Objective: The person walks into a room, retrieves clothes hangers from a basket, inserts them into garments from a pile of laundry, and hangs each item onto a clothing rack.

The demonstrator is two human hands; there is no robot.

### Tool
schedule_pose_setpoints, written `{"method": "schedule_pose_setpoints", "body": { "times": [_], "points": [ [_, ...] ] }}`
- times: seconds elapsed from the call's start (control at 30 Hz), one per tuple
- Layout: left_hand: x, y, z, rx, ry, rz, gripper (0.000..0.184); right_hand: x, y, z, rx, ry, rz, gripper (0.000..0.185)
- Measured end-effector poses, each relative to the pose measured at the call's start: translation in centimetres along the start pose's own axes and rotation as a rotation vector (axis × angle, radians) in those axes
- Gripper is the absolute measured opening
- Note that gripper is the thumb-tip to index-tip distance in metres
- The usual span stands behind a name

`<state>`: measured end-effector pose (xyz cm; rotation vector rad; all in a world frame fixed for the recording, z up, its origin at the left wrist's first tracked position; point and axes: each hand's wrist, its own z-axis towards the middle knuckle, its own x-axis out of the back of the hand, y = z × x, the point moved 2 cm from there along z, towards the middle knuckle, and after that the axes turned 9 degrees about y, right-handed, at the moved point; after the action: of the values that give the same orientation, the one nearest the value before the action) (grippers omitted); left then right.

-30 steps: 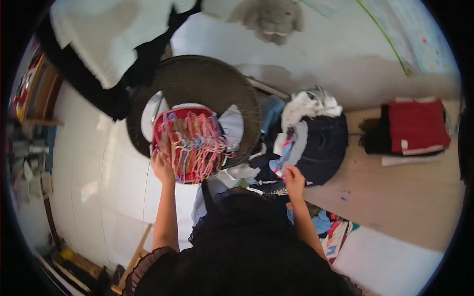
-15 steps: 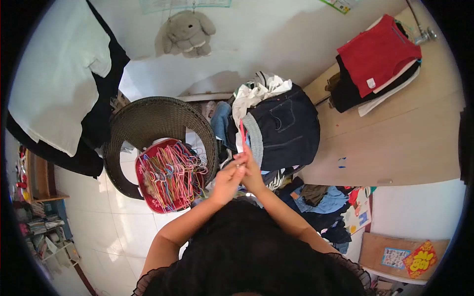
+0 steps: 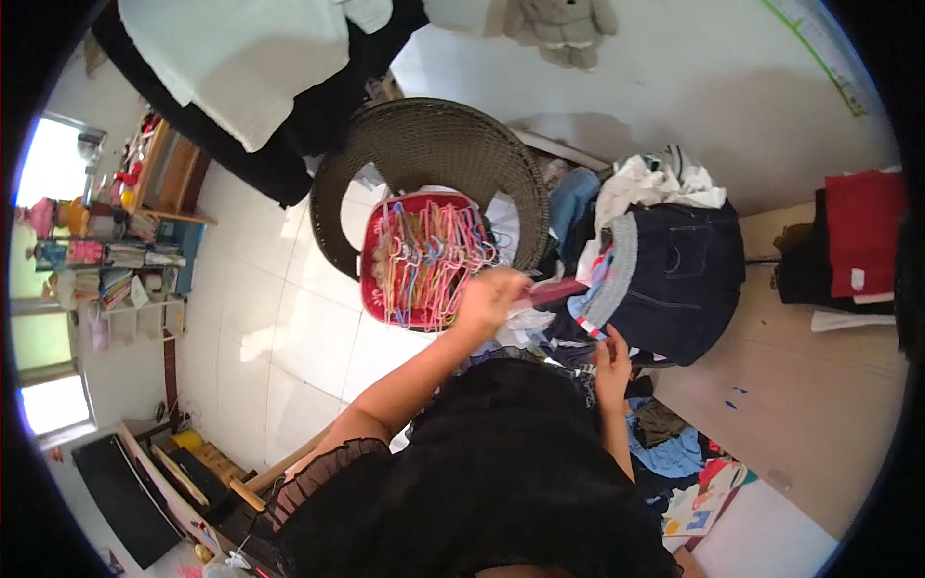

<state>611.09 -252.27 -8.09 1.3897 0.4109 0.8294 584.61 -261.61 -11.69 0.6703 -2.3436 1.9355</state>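
Note:
My left hand (image 3: 489,301), smeared by motion, has curled fingers beside the red basket of hangers. A blurred pink hanger (image 3: 559,291) stretches from it toward the dark denim garment (image 3: 679,279). That garment has a grey elastic waistband (image 3: 613,270) and a back pocket, and it lies over a heap of clothes. At the lower corner of the waistband, my right hand (image 3: 611,371) pinches the edge, where a strip of red, white and blue cloth shows. Part of the hanger is lost in the blur.
The red basket (image 3: 369,275), full of colourful hangers (image 3: 434,260), sits inside a brown wicker chair (image 3: 453,144). White cloth (image 3: 655,188) tops the heap. More clothes (image 3: 670,448) lie low on the right. White and black garments (image 3: 260,67) hang at upper left.
My hands, together on the pink hanger before, have parted: the left stays with the hanger, the right has moved to the waistband. The view has turned, shifting the scene rightward.

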Motion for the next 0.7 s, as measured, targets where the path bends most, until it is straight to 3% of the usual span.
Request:
{"method": "schedule_pose_setpoints", "body": {
  "times": [0.07, 0.2, 0.33, 0.4, 0.47, 0.57, 0.6, 0.67, 0.7],
  "points": [
    [5.2, -2.9, -0.3, -0.006, 0.241, 0.262, 0.025, -1.1, 0.2, 0.2, 0.001, -0.042, 0.009, 0.034],
    [15.5, -6.3, -0.7, 0.255, 0.596, 0.396, 0.027, -4.2, 0.2, 0.3, 0.035, -0.166, -0.048, 0.033],
    [21.8, -14.9, -1.2, 0.257, 0.707, 0.654, 0.028, -7.5, -1.1, -0.1, 0.103, -0.273, -0.225, 0.029],
    [23.1, -19.0, -1.3, 0.390, 0.732, 0.694, 0.030, -8.9, -1.5, -0.3, 0.215, -0.392, -0.377, 0.026],
    [23.4, -22.9, -1.6, 0.471, 0.714, 0.679, 0.030, -10.1, -2.3, -0.9, 0.220, -0.417, -0.418, 0.024],
    [22.2, -29.2, -2.4, 0.597, 0.499, 0.544, 0.028, -11.5, -2.9, -1.9, 0.287, -0.527, -0.568, 0.023],
    [21.6, -29.8, -2.2, 0.550, 0.376, 0.634, 0.027, -11.8, -3.0, -2.1, 0.286, -0.534, -0.588, 0.023],
    [20.2, -30.7, -2.0, 0.491, 0.226, 0.720, 0.038, -12.5, -2.8, -2.7, 0.295, -0.573, -0.609, 0.022],
    [19.5, -29.7, -1.7, 0.603, 0.143, 0.718, 0.050, -12.6, -2.4, -2.8, 0.190, -0.585, -0.617, 0.022]
  ]
}}
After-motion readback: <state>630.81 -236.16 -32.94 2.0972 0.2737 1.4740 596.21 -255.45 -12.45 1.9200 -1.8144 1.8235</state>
